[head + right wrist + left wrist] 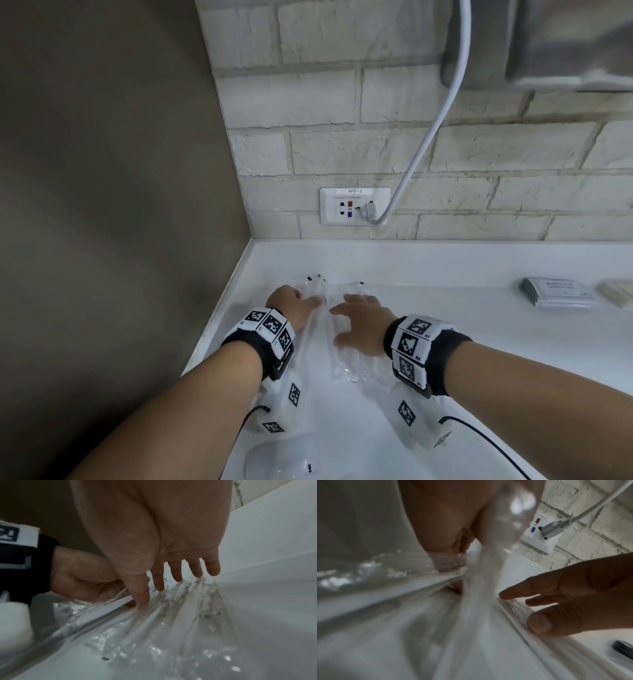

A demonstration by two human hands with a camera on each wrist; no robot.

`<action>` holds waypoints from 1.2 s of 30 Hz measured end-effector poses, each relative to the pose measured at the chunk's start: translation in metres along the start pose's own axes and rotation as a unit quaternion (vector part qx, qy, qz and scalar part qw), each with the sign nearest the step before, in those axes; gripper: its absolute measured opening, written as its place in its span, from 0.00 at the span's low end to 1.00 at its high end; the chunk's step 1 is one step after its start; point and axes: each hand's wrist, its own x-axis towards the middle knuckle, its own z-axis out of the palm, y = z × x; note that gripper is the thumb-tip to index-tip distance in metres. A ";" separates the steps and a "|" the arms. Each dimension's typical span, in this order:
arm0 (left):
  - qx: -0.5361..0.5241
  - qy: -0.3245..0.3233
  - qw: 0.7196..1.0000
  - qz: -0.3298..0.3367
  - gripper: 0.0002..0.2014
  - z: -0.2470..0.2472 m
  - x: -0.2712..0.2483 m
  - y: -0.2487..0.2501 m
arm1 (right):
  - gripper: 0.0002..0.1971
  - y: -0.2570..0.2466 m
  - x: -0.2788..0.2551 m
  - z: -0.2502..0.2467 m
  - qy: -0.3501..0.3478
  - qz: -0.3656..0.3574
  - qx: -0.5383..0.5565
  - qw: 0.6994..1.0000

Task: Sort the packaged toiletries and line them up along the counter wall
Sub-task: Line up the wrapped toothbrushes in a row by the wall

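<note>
Several long toiletries in clear plastic wrappers (327, 334) lie in a bunch on the white counter (462, 342) near its back left corner. My left hand (301, 299) curls round the left side of the bunch; the right wrist view shows this left hand (82, 578) with thumb and fingers closed on the wrappers (173, 616). My right hand (358, 320) lies on the bunch with its fingers (195, 568) straight and spread, the tips touching the plastic. In the left wrist view the wrappers (471, 608) run under my palm, with the right hand (556, 599) beside them.
A grey sachet (556, 292) and a beige packet (616, 294) lie by the back wall on the right. A round clear-wrapped item (281, 459) sits near the front edge. On the brick wall are a socket (354, 205) with a white cable (428, 137).
</note>
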 end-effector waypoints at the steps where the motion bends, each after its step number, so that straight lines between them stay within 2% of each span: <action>1: -0.006 0.001 1.000 -0.001 0.25 0.000 0.001 0.002 | 0.35 0.000 -0.001 0.000 0.005 -0.003 0.001 1.000; 3: -0.021 0.015 1.000 0.002 0.21 -0.002 0.004 0.004 | 0.34 -0.002 -0.002 -0.001 0.023 -0.016 0.012 1.000; 6: 0.026 0.048 0.999 0.007 0.17 -0.011 0.005 0.003 | 0.31 -0.009 -0.004 -0.002 0.044 -0.049 0.028 0.997; 8: 0.048 0.051 0.997 0.010 0.19 -0.017 0.008 -0.002 | 0.29 -0.016 -0.004 0.000 0.044 -0.077 0.021 0.996; 10: 0.020 0.028 0.999 0.009 0.23 -0.022 0.009 -0.006 | 0.30 -0.022 -0.004 0.003 0.032 -0.105 0.000 0.994; 13: -0.024 0.034 0.999 0.002 0.28 -0.028 0.007 -0.012 | 0.30 -0.029 -0.001 0.009 -0.001 -0.130 -0.062 0.990; 17: -0.067 0.071 0.995 0.022 0.19 -0.031 -0.006 -0.015 | 0.30 -0.032 0.002 0.014 -0.033 -0.117 -0.091 0.988; 19: -0.016 0.071 0.997 0.032 0.14 -0.031 -0.014 -0.019 | 0.29 -0.032 -0.001 0.015 -0.031 -0.113 -0.079 0.990; 24: 0.160 0.032 0.986 0.028 0.12 -0.033 -0.038 -0.024 | 0.23 -0.034 -0.011 0.015 0.070 -0.122 -0.030 0.990; 26: 0.211 0.003 0.977 0.022 0.15 -0.033 -0.044 -0.026 | 0.21 -0.039 -0.014 0.016 0.056 -0.120 0.003 0.991; 29: 0.230 -0.038 0.972 0.013 0.22 -0.036 -0.051 -0.030 | 0.25 -0.048 -0.014 0.020 0.005 -0.112 0.002 0.994; 31: 0.227 -0.055 0.972 0.025 0.24 -0.038 -0.054 -0.032 | 0.27 -0.052 -0.014 0.024 -0.003 -0.092 -0.008 0.996; 36: 0.156 -0.042 0.985 0.058 0.25 -0.039 -0.054 -0.036 | 0.26 -0.050 -0.012 0.027 -0.010 -0.081 0.023 0.996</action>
